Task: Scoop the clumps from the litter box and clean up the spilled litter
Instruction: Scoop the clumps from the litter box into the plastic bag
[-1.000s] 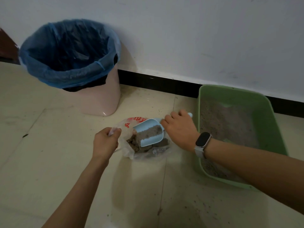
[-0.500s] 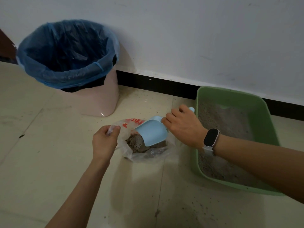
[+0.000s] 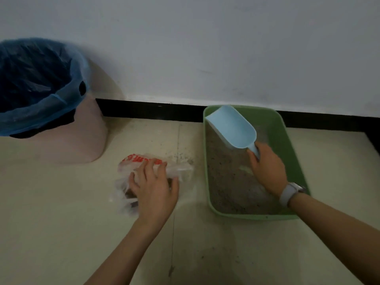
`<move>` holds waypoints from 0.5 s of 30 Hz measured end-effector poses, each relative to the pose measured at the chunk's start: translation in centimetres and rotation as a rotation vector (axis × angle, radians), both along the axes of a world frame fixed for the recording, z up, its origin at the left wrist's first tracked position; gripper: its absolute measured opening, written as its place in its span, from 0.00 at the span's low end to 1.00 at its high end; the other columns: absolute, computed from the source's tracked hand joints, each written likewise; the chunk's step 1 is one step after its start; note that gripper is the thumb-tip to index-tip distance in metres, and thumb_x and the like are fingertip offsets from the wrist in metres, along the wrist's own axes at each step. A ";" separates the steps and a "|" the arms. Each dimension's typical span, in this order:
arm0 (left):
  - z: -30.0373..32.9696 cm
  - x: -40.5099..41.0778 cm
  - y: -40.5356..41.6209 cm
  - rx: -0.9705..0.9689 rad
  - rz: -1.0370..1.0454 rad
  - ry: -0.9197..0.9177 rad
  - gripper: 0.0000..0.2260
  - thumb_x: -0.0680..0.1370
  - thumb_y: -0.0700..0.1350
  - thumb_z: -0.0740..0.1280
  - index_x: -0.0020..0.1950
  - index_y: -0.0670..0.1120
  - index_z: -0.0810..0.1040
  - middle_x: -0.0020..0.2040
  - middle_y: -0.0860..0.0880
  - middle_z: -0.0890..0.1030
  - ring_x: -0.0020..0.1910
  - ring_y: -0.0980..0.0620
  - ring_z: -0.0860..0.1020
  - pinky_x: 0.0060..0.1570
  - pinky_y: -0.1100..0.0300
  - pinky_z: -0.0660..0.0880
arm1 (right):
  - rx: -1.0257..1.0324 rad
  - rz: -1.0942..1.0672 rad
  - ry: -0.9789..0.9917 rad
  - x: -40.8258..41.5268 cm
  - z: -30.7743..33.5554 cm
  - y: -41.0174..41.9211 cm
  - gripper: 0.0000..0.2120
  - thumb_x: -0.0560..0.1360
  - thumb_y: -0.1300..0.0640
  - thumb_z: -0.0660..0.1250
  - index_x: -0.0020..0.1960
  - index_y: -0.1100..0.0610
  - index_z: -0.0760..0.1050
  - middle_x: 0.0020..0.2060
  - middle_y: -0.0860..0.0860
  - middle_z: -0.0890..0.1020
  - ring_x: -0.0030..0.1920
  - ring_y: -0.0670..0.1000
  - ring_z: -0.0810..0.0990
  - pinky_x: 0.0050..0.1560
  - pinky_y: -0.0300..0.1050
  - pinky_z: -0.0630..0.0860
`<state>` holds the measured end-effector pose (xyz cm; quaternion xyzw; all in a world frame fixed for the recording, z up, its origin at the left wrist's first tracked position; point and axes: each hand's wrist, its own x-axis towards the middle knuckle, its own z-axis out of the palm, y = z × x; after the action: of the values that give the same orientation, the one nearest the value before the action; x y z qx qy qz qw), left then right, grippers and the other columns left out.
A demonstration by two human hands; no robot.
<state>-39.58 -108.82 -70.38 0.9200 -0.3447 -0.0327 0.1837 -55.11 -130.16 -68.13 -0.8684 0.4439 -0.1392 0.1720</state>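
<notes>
A green litter box [image 3: 296,159] full of grey litter sits on the floor against the wall at right. My right hand [image 3: 267,169] grips the handle of a light blue scoop [image 3: 232,126], whose bowl hangs over the box's far left corner, apparently empty. Left of the box lies a clear plastic bag [image 3: 144,161] with red print, holding dark clumps. My left hand [image 3: 153,188] lies on top of the bag, fingers spread and bent over it. Spilled litter grains [image 3: 181,157] dot the floor between bag and box.
A pink bin [image 3: 67,138] lined with a blue bag stands at the far left by the wall. A black skirting strip [image 3: 148,110] runs along the wall's foot. More grains and specks lie on the tile near the bottom centre [image 3: 197,258].
My right hand carried the scoop from over the bag to above the litter box. My left hand let go of the bag's edge and came down on top of it.
</notes>
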 end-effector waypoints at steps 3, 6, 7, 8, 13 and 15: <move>0.7 -3.2 -4.1 0.028 -0.205 -0.024 0.22 0.73 0.54 0.54 0.59 0.43 0.77 0.62 0.40 0.76 0.63 0.39 0.73 0.62 0.38 0.64 | 0.055 -0.215 -0.079 -3.5 -0.7 -1.9 0.15 0.77 0.56 0.61 0.61 0.62 0.71 0.53 0.61 0.78 0.51 0.64 0.77 0.49 0.55 0.73; 0.1 -6.6 -7.3 0.084 -0.391 0.043 0.22 0.75 0.53 0.57 0.61 0.42 0.77 0.64 0.40 0.75 0.64 0.40 0.73 0.58 0.40 0.69 | 0.089 -0.421 -0.189 -7.5 -0.8 -3.7 0.15 0.78 0.57 0.60 0.62 0.62 0.68 0.54 0.60 0.78 0.49 0.60 0.77 0.48 0.50 0.72; -0.2 -7.7 -8.1 0.113 -0.438 0.042 0.22 0.75 0.54 0.56 0.61 0.42 0.77 0.65 0.40 0.74 0.65 0.40 0.72 0.58 0.41 0.70 | 0.100 -0.503 -0.229 -9.2 -1.0 -4.4 0.15 0.78 0.58 0.60 0.63 0.63 0.67 0.53 0.61 0.78 0.48 0.60 0.77 0.47 0.48 0.71; -0.8 -8.8 -8.7 0.145 -0.474 0.039 0.24 0.76 0.54 0.54 0.63 0.43 0.75 0.67 0.40 0.72 0.67 0.40 0.70 0.61 0.42 0.68 | 0.114 -0.586 -0.275 -11.0 -1.4 -5.0 0.15 0.77 0.60 0.60 0.63 0.64 0.67 0.54 0.62 0.77 0.49 0.60 0.76 0.47 0.48 0.70; -4.0 -12.6 -8.9 0.329 -0.585 0.046 0.31 0.79 0.58 0.39 0.70 0.44 0.69 0.73 0.43 0.64 0.72 0.43 0.61 0.67 0.47 0.55 | 0.279 -0.835 -0.308 -19.8 -6.1 -5.2 0.15 0.77 0.64 0.58 0.62 0.69 0.66 0.56 0.66 0.75 0.55 0.65 0.75 0.52 0.51 0.70; -5.0 -13.3 -8.8 0.417 -0.597 0.053 0.31 0.81 0.57 0.38 0.64 0.44 0.76 0.66 0.42 0.74 0.66 0.41 0.71 0.60 0.44 0.65 | 0.368 -0.866 -0.286 -22.1 -8.4 -3.8 0.14 0.77 0.65 0.59 0.61 0.70 0.66 0.55 0.67 0.75 0.55 0.65 0.74 0.52 0.50 0.69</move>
<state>-52.86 -117.61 -75.35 0.7954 -0.5790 -0.1782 -0.0166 -77.22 -133.98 -76.50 -0.5315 0.7532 -0.2350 0.3081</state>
